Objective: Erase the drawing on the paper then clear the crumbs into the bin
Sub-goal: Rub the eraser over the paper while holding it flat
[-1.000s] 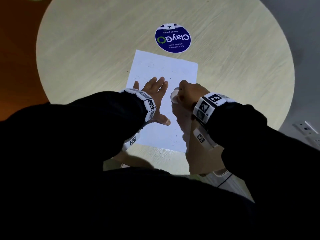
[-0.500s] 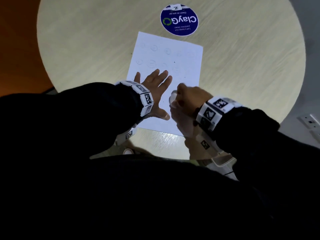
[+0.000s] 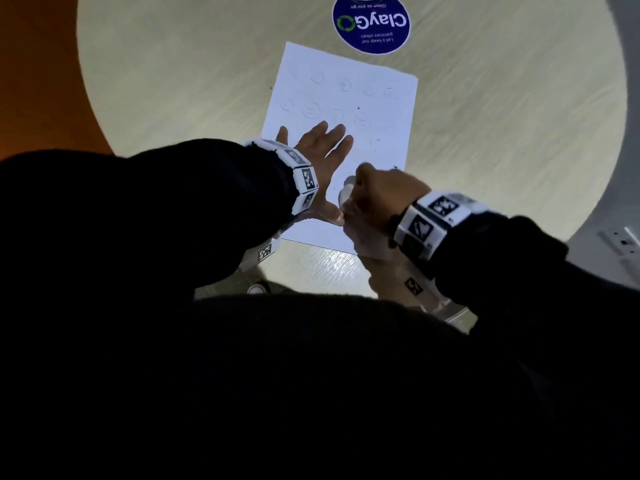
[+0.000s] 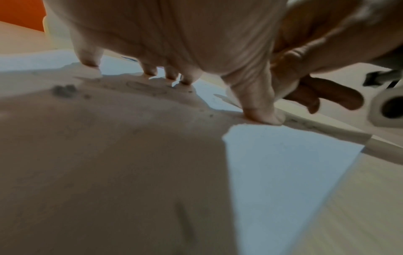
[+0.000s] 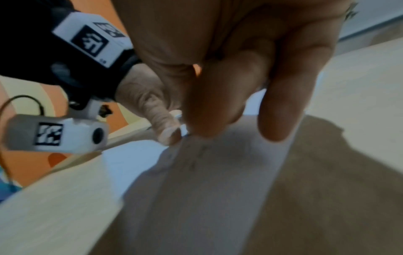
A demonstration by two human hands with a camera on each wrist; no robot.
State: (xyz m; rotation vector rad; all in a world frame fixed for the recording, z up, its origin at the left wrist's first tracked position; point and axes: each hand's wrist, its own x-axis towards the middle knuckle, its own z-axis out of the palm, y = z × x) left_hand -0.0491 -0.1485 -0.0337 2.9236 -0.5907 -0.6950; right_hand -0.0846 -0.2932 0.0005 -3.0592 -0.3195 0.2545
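Observation:
A white sheet of paper (image 3: 377,109) lies on the round wooden table (image 3: 173,81), with faint pencil circles (image 3: 311,109) on its far half and dark eraser crumbs (image 3: 375,140) scattered near its middle. My left hand (image 3: 322,150) lies flat on the paper with straight, spread fingers (image 4: 150,70), holding it down. My right hand (image 3: 377,192) grips a white eraser (image 3: 346,194) and presses it on the paper's near right part, right beside my left thumb (image 4: 261,112). A clump of crumbs (image 4: 64,89) lies near my left fingertips. No bin is in view.
A round blue "ClayGo" sticker (image 3: 372,22) sits on the table just beyond the paper's far edge. The near table edge (image 3: 311,275) lies right below my wrists. A wall socket (image 3: 620,242) shows at the right, off the table.
My right hand with the eraser has slid toward me and a little right along the paper. My left hand stays flat on the sheet. More of the paper's far half shows.

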